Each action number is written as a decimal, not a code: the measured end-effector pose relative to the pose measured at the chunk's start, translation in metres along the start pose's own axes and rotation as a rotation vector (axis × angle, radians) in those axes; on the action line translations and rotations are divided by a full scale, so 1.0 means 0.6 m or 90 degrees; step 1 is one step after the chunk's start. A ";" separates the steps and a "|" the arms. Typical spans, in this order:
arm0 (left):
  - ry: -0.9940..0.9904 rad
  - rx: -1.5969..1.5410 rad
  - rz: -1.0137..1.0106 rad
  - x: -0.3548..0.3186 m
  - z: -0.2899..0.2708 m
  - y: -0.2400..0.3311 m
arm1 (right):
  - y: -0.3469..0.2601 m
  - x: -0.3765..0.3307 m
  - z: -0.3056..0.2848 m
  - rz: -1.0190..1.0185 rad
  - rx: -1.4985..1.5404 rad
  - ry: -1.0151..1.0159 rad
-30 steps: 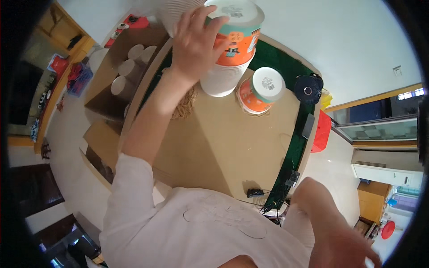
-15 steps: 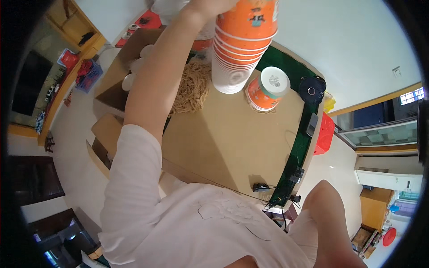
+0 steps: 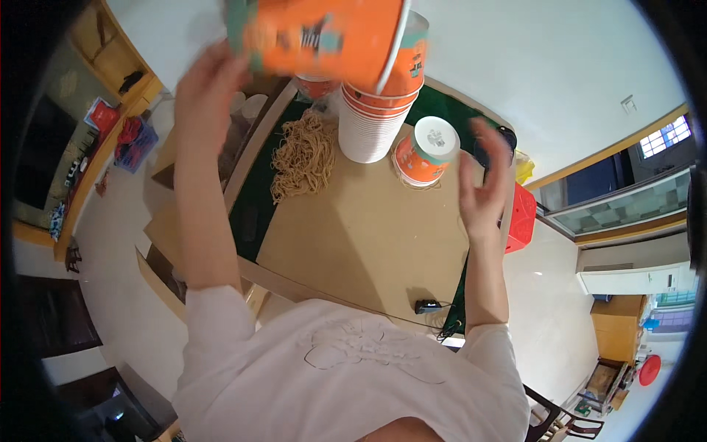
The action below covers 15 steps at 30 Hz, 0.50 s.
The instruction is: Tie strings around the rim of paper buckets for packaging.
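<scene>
Orange paper cup (image 3: 324, 37) with a white rim sits tipped on its side in my left hand (image 3: 210, 81), up at the twelve o'clock edge of my view, its open mouth turned toward three o'clock; it is blurred, so I cannot make out its print. My left fingers are wrapped around the cup's base end and hold it clear of the table, just above the tall stack of nested orange and white paper cups (image 3: 372, 110) that stands upside down on the brown cardboard sheet (image 3: 361, 236). My right hand (image 3: 482, 184) hovers at about two o'clock, palm open and fingers spread, holding nothing; it hangs over the table's far right edge, near but not touching the single overturned orange paper cup with a white base (image 3: 423, 151), which stands just beside the stack at its four o'clock side. At ten o'clock from the stack lies a loose heap of tan dried noodles (image 3: 302, 158), partly on the cardboard and partly on the dark green tabletop (image 3: 254, 214). Beyond my left forearm, toward ten o'clock, an open brown cardboard box (image 3: 169, 158) sits on the floor beside the table. A small black gadget with a cord (image 3: 427, 304) rests at the table's near edge around five o'clock, and a red plastic stool (image 3: 521, 217) stands on the pale floor at three o'clock, just past my right wrist.
</scene>
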<state>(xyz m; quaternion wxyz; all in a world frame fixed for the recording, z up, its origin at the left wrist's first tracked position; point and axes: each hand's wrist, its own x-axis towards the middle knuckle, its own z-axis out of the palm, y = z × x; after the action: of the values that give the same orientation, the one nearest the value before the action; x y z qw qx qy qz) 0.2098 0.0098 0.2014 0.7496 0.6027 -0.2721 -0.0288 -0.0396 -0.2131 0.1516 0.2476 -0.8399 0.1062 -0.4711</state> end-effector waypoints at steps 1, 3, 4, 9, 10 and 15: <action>0.024 -0.041 -0.057 -0.035 0.003 -0.012 | 0.015 -0.011 0.013 0.010 0.082 -0.078; -0.032 0.013 -0.233 -0.102 -0.029 -0.092 | -0.015 -0.027 0.036 -0.121 0.088 -0.201; -0.163 -0.146 -0.304 -0.140 -0.049 -0.143 | -0.026 -0.045 0.051 -0.108 0.092 -0.253; -0.354 -0.280 -0.552 -0.395 -0.113 -0.450 | 0.023 -0.171 0.121 0.155 0.103 -0.173; -0.359 -0.288 -0.559 -0.413 -0.104 -0.462 | 0.050 -0.172 0.120 0.161 0.012 -0.152; -0.157 -0.440 -0.809 -0.471 -0.099 -0.505 | 0.114 -0.018 0.142 0.001 -0.099 -0.042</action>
<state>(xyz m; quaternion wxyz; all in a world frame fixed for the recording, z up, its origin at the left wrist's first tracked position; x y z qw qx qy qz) 0.0823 0.0854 -0.1898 0.6995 0.3657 0.0720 -0.6097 0.0302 -0.2402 0.0715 0.1856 -0.8713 0.1353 -0.4336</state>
